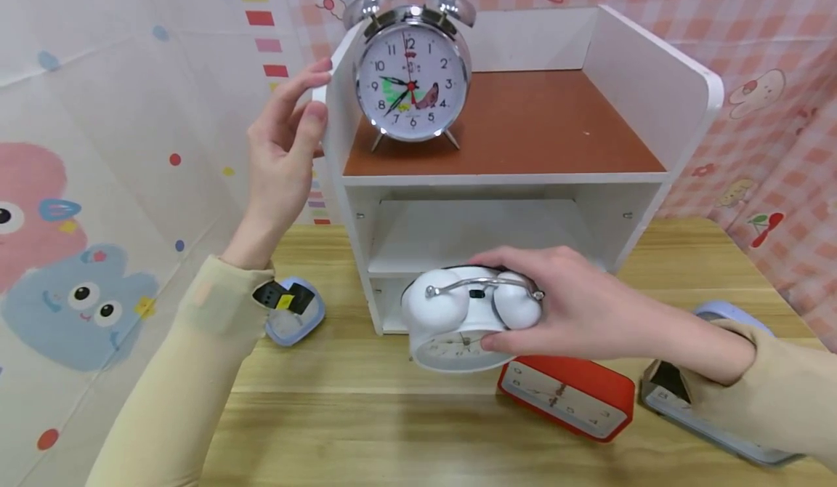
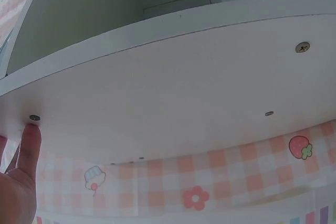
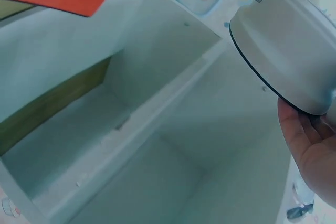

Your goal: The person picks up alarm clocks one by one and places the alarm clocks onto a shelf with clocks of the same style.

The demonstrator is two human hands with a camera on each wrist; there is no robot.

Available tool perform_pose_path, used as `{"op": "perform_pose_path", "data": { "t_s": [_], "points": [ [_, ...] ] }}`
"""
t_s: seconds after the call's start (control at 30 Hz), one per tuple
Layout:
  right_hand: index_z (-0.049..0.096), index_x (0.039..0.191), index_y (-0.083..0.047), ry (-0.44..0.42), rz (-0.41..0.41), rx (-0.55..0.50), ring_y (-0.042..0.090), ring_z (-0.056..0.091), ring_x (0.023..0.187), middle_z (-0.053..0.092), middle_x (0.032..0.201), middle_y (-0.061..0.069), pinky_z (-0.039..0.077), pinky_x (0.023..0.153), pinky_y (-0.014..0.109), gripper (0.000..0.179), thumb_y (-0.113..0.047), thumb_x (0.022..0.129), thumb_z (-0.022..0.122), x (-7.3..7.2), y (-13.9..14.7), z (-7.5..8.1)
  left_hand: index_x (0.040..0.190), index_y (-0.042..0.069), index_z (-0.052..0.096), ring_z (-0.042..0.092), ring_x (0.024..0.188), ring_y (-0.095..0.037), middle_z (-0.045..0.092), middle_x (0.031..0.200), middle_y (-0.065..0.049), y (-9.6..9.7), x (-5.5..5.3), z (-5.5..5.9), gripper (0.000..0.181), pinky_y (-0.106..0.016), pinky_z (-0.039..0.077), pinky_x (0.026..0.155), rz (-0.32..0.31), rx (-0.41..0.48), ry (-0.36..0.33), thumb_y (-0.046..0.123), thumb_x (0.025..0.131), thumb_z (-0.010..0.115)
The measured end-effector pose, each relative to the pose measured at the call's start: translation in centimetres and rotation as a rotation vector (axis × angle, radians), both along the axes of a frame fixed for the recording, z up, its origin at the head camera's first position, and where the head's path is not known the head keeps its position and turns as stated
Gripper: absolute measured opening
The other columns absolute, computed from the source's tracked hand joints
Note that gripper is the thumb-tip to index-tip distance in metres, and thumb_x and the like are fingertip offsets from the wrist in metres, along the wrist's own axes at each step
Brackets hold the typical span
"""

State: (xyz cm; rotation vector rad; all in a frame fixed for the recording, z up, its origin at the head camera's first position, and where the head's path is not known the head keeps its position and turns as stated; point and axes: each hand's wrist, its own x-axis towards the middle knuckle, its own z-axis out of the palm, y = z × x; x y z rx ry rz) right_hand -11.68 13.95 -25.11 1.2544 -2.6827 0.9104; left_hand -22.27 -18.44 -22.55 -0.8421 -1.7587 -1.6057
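Note:
My right hand (image 1: pixel 556 305) grips a white twin-bell alarm clock (image 1: pixel 434 305) by its side, thumb at the front rim and fingers behind. Held in front of the shelf's lower compartments, the clock has its bells and metal handle turned up toward the head camera. In the right wrist view, its white casing (image 3: pixel 283 40) and a metal foot show. My left hand (image 1: pixel 281 145) rests against the outside of the white shelf's left side panel (image 1: pixel 336 116), a fingertip touching it by a screw in the left wrist view. A silver twin-bell alarm clock (image 1: pixel 412 83) stands upright on the brown top shelf, at its left end.
On the wooden table (image 1: pixel 314 429), a red rectangular clock (image 1: pixel 569 396) lies in front of the shelf. A grey-framed clock (image 1: pixel 719 421) is partly under my right forearm, with a bluish object (image 1: pixel 732 314) behind it. A small blue clock (image 1: pixel 297 312) sits left of the shelf.

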Motion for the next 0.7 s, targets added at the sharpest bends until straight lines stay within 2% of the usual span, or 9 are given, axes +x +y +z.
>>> {"op": "perform_pose_path", "data": {
  "t_s": [0.1, 0.3, 0.47, 0.7],
  "points": [
    [0.064, 0.137, -0.021, 0.015, 0.002, -0.016, 0.000, 0.069, 0.093, 0.075, 0.116, -0.013, 0.060, 0.076, 0.022, 0.063, -0.026, 0.082, 0.092, 0.1, 0.5, 0.6, 0.138, 0.013, 0.065, 0.066, 0.132, -0.024, 0.058, 0.157, -0.006, 0.0, 0.0, 0.0, 0.050, -0.017, 0.062, 0.081, 0.005, -0.002, 0.006, 0.047, 0.102, 0.067],
    [0.064, 0.138, -0.019, 0.099, 0.006, -0.057, 0.000, 0.070, 0.093, 0.077, 0.114, -0.011, 0.059, 0.077, 0.019, 0.066, -0.020, 0.079, 0.094, 0.1, 1.6, 1.6, 0.137, 0.011, 0.065, 0.065, 0.135, -0.027, 0.058, 0.157, -0.007, 0.1, -0.1, 0.0, 0.050, -0.017, 0.062, 0.081, -0.004, 0.003, 0.013, 0.046, 0.102, 0.067],
    [0.063, 0.142, -0.020, 0.121, -0.005, -0.078, 0.001, 0.071, 0.093, 0.078, 0.117, -0.007, 0.060, 0.075, 0.016, 0.073, -0.018, 0.076, 0.095, 0.3, 2.5, 2.5, 0.137, 0.011, 0.065, 0.063, 0.138, -0.030, 0.057, 0.157, -0.008, 0.0, -0.1, 0.0, 0.051, -0.017, 0.062, 0.084, 0.003, -0.002, 0.014, 0.048, 0.102, 0.066],
    [0.062, 0.142, -0.025, 0.239, -0.078, -0.063, -0.003, 0.069, 0.089, 0.077, 0.116, -0.008, 0.055, 0.069, 0.012, 0.082, -0.014, 0.070, 0.099, 0.4, 3.8, 4.5, 0.139, 0.013, 0.064, 0.063, 0.138, -0.031, 0.057, 0.158, -0.007, -0.1, 0.0, 0.0, 0.052, -0.016, 0.062, 0.084, 0.026, -0.021, 0.008, 0.049, 0.102, 0.064]
  ]
}}
